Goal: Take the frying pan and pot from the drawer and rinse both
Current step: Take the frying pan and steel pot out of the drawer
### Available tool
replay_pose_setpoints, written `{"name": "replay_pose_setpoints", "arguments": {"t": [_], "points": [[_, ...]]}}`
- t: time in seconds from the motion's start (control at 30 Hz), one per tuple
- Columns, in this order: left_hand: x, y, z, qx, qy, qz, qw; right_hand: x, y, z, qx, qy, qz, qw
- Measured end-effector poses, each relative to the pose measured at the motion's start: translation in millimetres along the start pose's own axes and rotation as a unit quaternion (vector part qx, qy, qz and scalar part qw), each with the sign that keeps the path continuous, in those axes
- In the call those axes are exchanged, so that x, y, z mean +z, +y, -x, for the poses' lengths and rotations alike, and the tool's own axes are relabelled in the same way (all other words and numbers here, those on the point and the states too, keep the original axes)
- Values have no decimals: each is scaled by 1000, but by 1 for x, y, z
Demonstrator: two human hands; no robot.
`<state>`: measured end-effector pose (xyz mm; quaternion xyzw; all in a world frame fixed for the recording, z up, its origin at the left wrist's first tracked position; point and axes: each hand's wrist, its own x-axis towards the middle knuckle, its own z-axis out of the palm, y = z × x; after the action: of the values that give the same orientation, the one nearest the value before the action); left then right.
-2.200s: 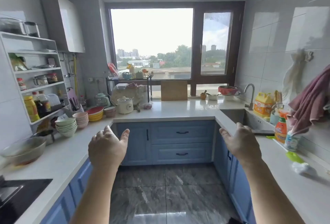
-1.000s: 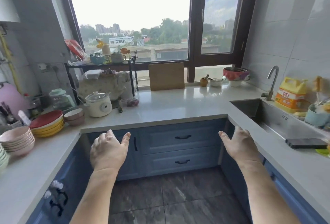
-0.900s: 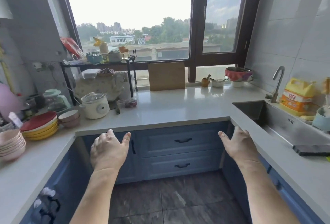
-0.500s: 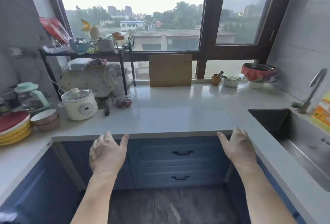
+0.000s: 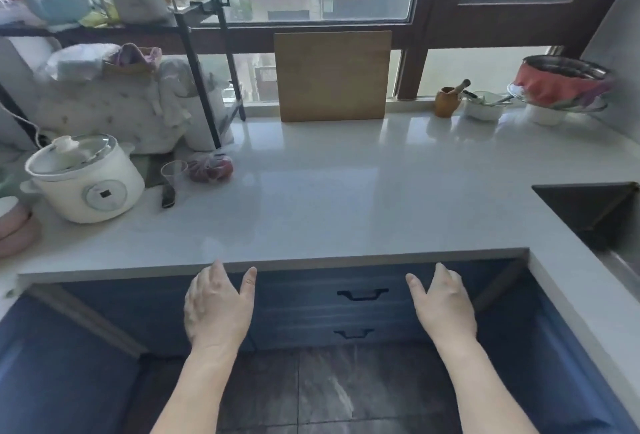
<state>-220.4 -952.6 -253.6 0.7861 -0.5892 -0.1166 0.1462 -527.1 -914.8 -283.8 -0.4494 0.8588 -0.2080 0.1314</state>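
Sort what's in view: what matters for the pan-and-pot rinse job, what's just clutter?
Job-relevant:
upper drawer, shut
lower drawer, shut
sink
left hand and right hand, both empty
Pan and pot: not in view.

Clutter:
cutting board
white cooker
plastic cup
covered steel bowl

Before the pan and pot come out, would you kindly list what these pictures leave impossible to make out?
Head view only:
- Frying pan and pot: not visible; the upper blue drawer and lower blue drawer are both shut.
- Dark steel sink: cut off by the right edge; no tap shows.
- Stack of pink bowls: cut off by the left edge.
- Left hand and right hand: only their backs show; palms hidden.
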Motion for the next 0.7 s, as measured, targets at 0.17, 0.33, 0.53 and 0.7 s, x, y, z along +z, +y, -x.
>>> {"name": "replay_pose_setpoints", "arguments": {"t": [0.17,0.33,0.53,0.7], "points": [[55,-2,-40,0,-16,15,1000,78,8,-34,11,-54,21,998],[103,-12,-61,-8,-29,27,999,154,15,-56,2,-111,61,992],[145,-26,-72,-21,-44,29,998,220,21,-81,-29,-161,111,980],[163,-40,-71,-31,-45,24,998,263,35,-98,-68,-228,187,953]]}}
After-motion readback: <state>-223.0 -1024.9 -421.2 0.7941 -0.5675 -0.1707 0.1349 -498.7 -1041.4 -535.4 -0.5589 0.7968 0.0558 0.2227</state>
